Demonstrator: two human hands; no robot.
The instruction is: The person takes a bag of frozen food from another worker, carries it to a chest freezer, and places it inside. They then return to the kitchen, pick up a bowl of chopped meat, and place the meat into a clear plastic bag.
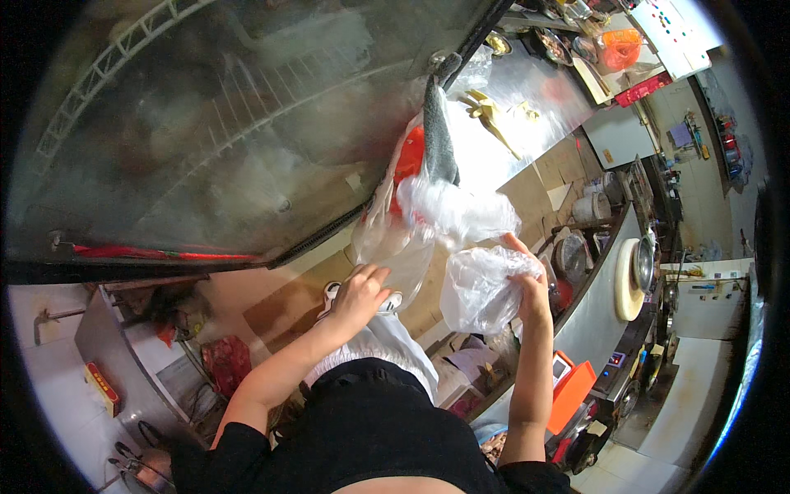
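Observation:
My right hand [528, 278] grips a crumpled clear plastic bag [478, 293], which hangs to the left of the fingers. Just above it, another bunch of clear plastic bags [463, 210] hangs below a grey cloth [439, 136]. My left hand [364, 287] has its fingers curled beside the lower end of a long translucent bag [395, 259]; whether it holds any of the plastic cannot be told. Red plastic [410, 154] shows behind the grey cloth.
A large glass door or panel [216, 142] fills the upper left. Yellow-green gloves [487, 117] lie on a metal table [543, 92]. On a counter to the right stand a round white board [626, 278], a metal bowl [644, 264] and an orange container [571, 395].

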